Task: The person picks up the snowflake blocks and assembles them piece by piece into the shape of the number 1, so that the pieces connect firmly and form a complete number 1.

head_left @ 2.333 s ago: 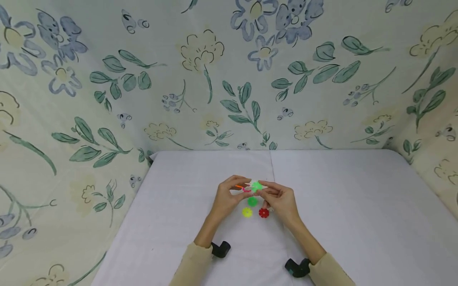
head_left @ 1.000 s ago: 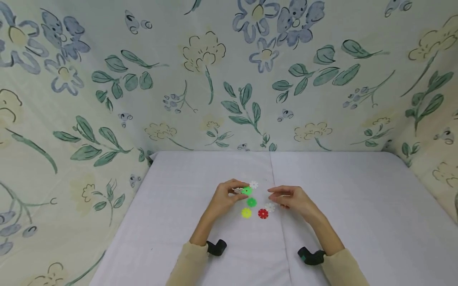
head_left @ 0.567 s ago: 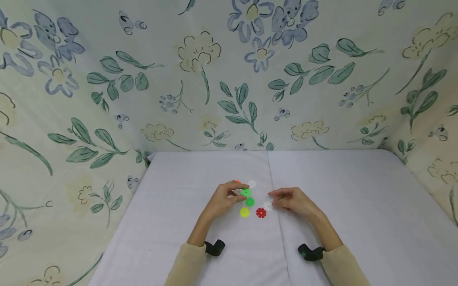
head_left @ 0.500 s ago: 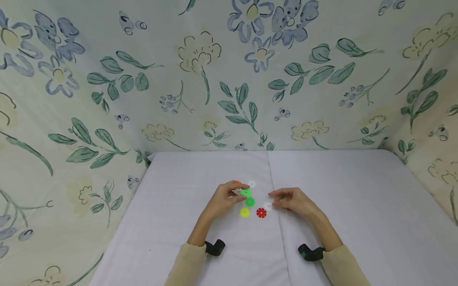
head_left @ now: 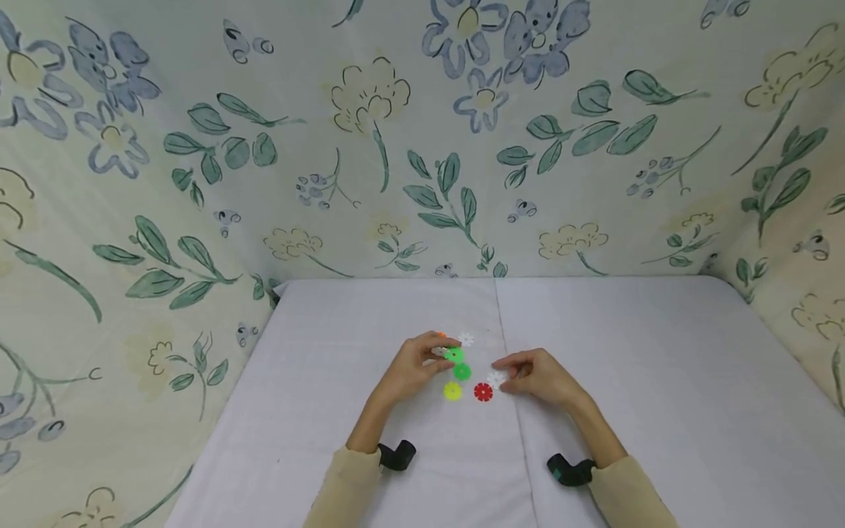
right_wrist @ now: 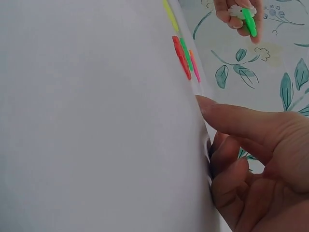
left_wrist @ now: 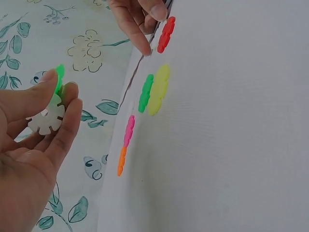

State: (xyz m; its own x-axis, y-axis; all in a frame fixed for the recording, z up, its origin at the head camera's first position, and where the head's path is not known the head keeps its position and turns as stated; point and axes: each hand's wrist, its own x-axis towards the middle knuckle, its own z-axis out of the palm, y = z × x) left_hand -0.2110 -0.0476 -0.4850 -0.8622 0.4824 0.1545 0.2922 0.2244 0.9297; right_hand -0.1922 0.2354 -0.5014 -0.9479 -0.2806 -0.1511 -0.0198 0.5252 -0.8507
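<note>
My left hand (head_left: 412, 367) pinches a green notched disc (head_left: 454, 355) between thumb and fingers. A white notched disc (left_wrist: 46, 118) is joined to it, as the left wrist view shows. Over the table, my right hand (head_left: 541, 375) reaches down to another white notched disc (head_left: 496, 379), which lies flat. Its thumb and index fingertips are spread apart at that disc's rim. Just left of this one lies a red notched disc (head_left: 483, 392). In the right wrist view, the right hand's (right_wrist: 260, 159) thumb tip is at the table surface and the white disc there is hidden.
On the white-covered table (head_left: 627, 381) lie a yellow disc (head_left: 452, 391), a second green disc (head_left: 462, 372) and a farther white disc (head_left: 466, 339). Pink (left_wrist: 129, 130) and orange (left_wrist: 121, 161) discs lie partly behind my left hand. Floral cloth (head_left: 449, 147) hangs behind the table.
Both hands were together at the green disc; then my right hand drew away to the right. It has since lowered to the near white disc. My left hand kept the joined discs.
</note>
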